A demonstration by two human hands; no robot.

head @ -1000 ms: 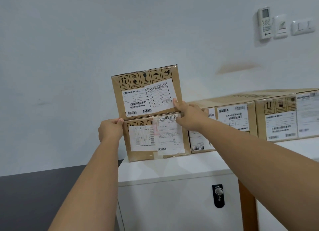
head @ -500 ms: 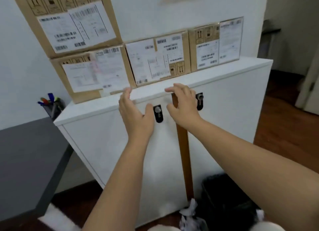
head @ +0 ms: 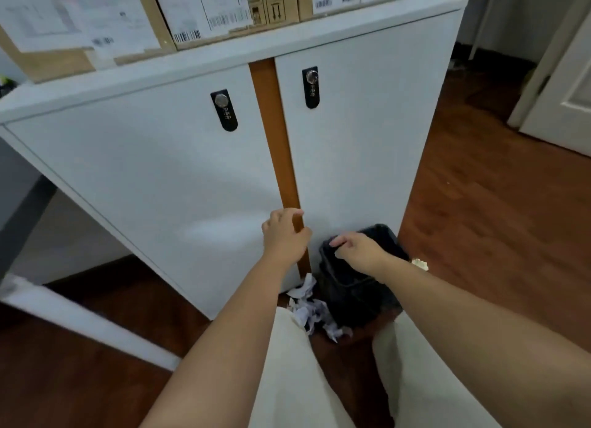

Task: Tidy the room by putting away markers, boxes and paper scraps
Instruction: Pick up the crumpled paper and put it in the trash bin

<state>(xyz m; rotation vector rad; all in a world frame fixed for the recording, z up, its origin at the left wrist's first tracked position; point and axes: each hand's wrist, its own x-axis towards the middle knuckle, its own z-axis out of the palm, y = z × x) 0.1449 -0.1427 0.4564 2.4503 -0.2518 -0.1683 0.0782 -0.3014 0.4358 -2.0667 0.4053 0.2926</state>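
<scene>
Crumpled white paper scraps (head: pixel 308 309) lie on the wood floor against the left side of a black waste bin (head: pixel 358 293). Another small scrap (head: pixel 419 264) lies to the right of the bin. My left hand (head: pixel 284 235) hangs in front of the cabinet's brown centre strip, fingers loosely curled, holding nothing. My right hand (head: pixel 359 250) is over the bin's near left rim with its fingers bent down; I cannot tell whether it touches the rim. Labelled cardboard boxes (head: pixel 57 61) stand in a row on the cabinet top.
The white two-door cabinet (head: pixel 144 178) with black combination locks (head: pixel 224 109) stands straight ahead. A dark grey table (head: pixel 16 184) is at the left, and a white door (head: pixel 569 85) at the right. My legs in light trousers fill the bottom of the view.
Both hands let go of the top box and dropped from the cabinet top to just above the bin. My view tilted down to the floor, the scraps and the bin.
</scene>
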